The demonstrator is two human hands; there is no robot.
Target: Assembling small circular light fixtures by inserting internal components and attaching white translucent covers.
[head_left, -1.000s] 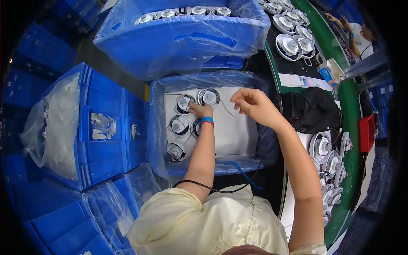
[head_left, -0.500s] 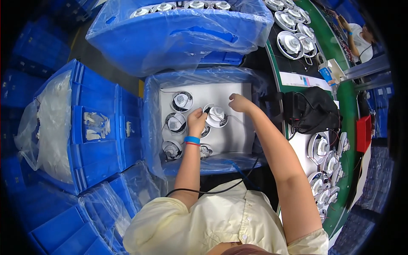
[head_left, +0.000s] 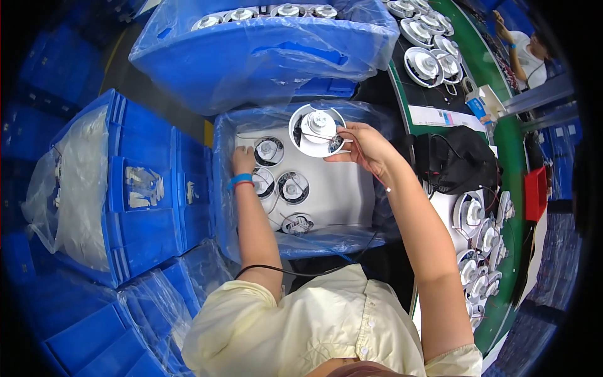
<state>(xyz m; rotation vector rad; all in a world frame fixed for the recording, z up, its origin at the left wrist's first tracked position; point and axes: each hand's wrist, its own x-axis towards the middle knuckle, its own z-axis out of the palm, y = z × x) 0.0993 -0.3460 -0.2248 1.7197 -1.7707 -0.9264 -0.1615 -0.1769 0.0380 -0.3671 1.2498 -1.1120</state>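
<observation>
My right hand point(head_left: 370, 147) grips a round white speaker point(head_left: 319, 127) by its rim and holds it above the lined bin. A thin wire with a small white connector hangs from it past my wrist. At the bin's left side, my left hand point(head_left: 244, 160) has its fingers curled beside the upper-left speaker point(head_left: 269, 151); whether they hold a wire is too small to tell. Other speakers, such as the middle one point(head_left: 293, 188) and the near one point(head_left: 298, 223), lie on the white sheet point(head_left: 339, 195) inside the blue bin point(head_left: 292, 248). My left forearm covers part of the bin's left side.
A larger blue bin point(head_left: 251, 56) with speakers stands beyond. To the right, a green bench point(head_left: 515, 163) carries several speakers point(head_left: 423, 66), a black bag point(head_left: 465, 160) and a small box point(head_left: 485, 103). Stacked blue crates point(head_left: 141, 188) stand left. Another person point(head_left: 527, 56) is far right.
The speaker in the bin's middle has been lifted, and is now in my right hand, which moved left and up. My left hand moved left to the bin's side.
</observation>
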